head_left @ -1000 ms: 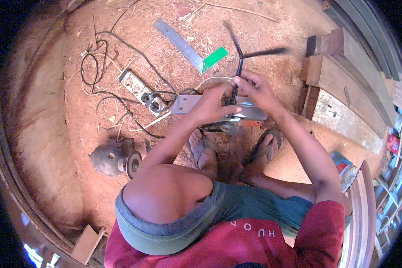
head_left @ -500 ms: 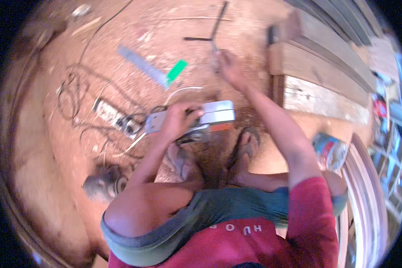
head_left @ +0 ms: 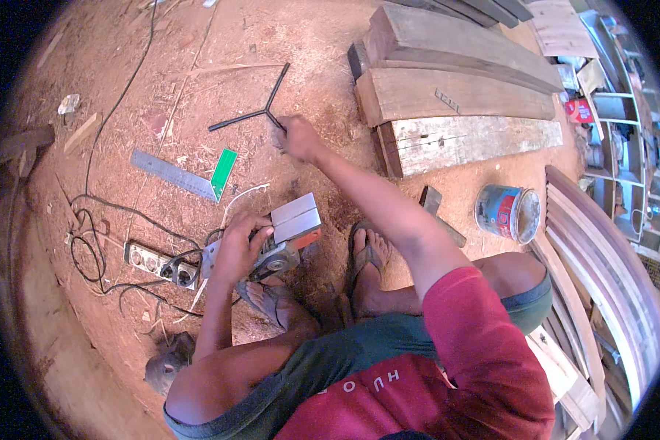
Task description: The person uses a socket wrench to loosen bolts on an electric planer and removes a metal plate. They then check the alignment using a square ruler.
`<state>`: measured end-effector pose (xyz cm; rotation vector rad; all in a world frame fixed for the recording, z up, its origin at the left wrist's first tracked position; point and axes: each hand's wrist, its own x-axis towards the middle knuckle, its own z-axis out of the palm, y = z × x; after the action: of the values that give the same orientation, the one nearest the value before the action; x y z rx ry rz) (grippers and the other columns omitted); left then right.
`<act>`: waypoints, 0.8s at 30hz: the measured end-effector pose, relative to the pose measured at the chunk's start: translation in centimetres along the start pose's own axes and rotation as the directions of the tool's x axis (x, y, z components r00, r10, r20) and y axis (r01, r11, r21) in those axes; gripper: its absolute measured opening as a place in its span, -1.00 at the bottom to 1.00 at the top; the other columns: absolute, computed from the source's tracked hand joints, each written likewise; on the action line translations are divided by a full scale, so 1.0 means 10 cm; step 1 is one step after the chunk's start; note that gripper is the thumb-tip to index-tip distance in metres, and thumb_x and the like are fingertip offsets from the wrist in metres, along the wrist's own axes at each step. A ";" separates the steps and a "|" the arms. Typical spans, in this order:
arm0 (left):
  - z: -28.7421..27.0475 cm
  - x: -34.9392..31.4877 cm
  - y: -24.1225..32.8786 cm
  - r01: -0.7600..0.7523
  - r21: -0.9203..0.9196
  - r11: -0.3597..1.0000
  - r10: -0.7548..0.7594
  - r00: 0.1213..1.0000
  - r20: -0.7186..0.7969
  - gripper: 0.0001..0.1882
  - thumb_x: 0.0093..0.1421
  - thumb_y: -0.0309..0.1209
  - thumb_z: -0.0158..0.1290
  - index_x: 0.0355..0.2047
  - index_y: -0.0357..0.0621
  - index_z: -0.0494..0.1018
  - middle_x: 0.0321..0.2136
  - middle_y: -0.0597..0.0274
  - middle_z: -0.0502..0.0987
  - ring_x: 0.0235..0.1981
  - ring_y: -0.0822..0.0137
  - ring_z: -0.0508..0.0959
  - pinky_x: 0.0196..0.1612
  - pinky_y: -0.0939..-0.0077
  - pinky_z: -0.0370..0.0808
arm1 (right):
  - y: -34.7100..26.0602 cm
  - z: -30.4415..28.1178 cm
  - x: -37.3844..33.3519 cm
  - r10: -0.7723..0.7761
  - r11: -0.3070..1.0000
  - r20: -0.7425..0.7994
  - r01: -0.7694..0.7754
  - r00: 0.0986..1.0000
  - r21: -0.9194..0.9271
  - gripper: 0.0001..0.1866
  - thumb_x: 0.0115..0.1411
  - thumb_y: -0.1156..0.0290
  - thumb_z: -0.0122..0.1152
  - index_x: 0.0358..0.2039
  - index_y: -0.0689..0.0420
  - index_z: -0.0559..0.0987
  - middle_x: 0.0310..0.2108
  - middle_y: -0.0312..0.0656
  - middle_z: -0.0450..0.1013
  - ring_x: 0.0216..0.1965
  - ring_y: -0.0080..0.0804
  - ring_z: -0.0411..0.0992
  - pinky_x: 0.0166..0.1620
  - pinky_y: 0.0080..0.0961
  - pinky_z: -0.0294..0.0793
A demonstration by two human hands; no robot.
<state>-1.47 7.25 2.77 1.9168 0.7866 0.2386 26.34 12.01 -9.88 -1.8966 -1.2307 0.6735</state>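
Observation:
My left hand [head_left: 238,246] grips an electric planer [head_left: 295,218] turned with its flat metal sole upward, between my knees and above my sandalled feet. Its fingers rest along the sole's edge, and a round hub shows on the side. Farther out to the right, my right hand [head_left: 298,139] is closed round one arm of a black Y-shaped wrench [head_left: 265,111], whose other two arms point away over the ground. Between the hands and to the left lies a try square [head_left: 176,176] with a steel blade and green stock.
A power strip [head_left: 143,258] with plugs and tangled black cord lies left. Thick timber beams [head_left: 462,95] are stacked at the far right, near a blue paint can [head_left: 495,209] and a dark block [head_left: 433,198]. A grey machine part [head_left: 170,364] sits beside my left leg. Shavings litter the ground.
The whole view has swung, so the scene sits farther left and lower. Both hands keep their holds on the planer and the wrench. The picture is sharper now.

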 end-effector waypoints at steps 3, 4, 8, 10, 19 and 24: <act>-0.04 -0.02 -0.01 0.027 0.064 0.998 -0.027 1.000 -0.002 -0.83 0.30 -0.42 0.22 -0.22 -0.27 0.54 -0.27 -0.08 0.56 -0.13 -0.11 0.57 -0.01 0.07 0.49 | -0.30 -0.18 -0.14 -0.243 0.853 0.045 0.235 0.969 -0.467 -0.74 0.28 0.31 0.22 -0.12 0.16 0.70 -0.32 0.13 0.60 -0.16 0.12 0.61 -0.05 -0.04 0.60; -0.04 0.01 0.02 0.028 0.117 0.993 -0.033 0.999 0.040 -0.80 0.33 -0.37 0.20 -0.20 -0.27 0.51 -0.26 -0.09 0.55 -0.12 -0.12 0.57 -0.01 0.03 0.48 | -0.33 -0.25 -0.16 -0.269 0.860 0.195 0.326 0.943 -0.392 -0.76 0.28 0.32 0.23 -0.12 0.15 0.69 -0.28 0.13 0.60 -0.13 0.14 0.59 -0.04 -0.03 0.60; -0.02 0.08 -0.08 -0.103 0.376 0.921 0.051 0.988 0.145 -0.75 0.42 -0.24 0.07 -0.16 -0.21 0.44 -0.20 -0.10 0.53 -0.05 -0.13 0.56 0.01 -0.06 0.47 | -0.51 -0.39 -0.33 -0.286 0.874 0.622 0.465 0.729 -0.144 -0.81 0.29 0.37 0.21 -0.16 0.17 0.63 -0.21 0.13 0.59 -0.13 0.20 0.56 -0.06 -0.01 0.59; 0.02 0.11 -0.01 -0.147 0.474 0.868 0.080 0.984 0.158 -0.74 0.44 -0.22 0.02 -0.16 -0.19 0.43 -0.17 -0.10 0.53 -0.06 -0.13 0.58 0.02 -0.08 0.47 | -0.58 -0.47 -0.52 -0.245 0.909 0.683 0.408 0.688 -0.085 -0.83 0.28 0.39 0.22 -0.17 0.17 0.63 -0.18 0.13 0.58 -0.12 0.20 0.56 -0.06 0.00 0.57; 0.06 0.21 -0.18 -0.164 0.613 0.773 0.112 0.986 0.122 -0.57 0.42 -0.06 0.02 -0.42 -0.12 0.60 -0.47 0.00 0.67 -0.37 0.01 0.72 -0.17 0.00 0.60 | -0.85 -0.47 -0.82 -0.373 0.866 0.638 0.499 0.674 -0.021 -0.82 0.26 0.39 0.23 -0.17 0.17 0.64 -0.22 0.11 0.61 -0.14 0.14 0.59 -0.08 -0.03 0.58; 0.04 0.18 0.01 0.015 0.559 0.829 -0.017 1.000 -0.002 -0.46 0.39 0.03 0.05 -0.50 -0.16 0.66 -0.58 -0.09 0.64 -0.47 -0.09 0.70 -0.27 -0.08 0.60 | -0.82 -0.45 -0.84 -0.253 0.945 0.717 0.326 0.650 0.037 -0.76 0.20 0.42 0.22 -0.14 0.18 0.69 -0.23 0.05 0.63 -0.16 0.06 0.61 -0.04 -0.16 0.59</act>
<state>0.16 8.07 2.39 2.4589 0.9422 -0.0168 22.26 4.90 -0.39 -1.4610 -2.0389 1.2616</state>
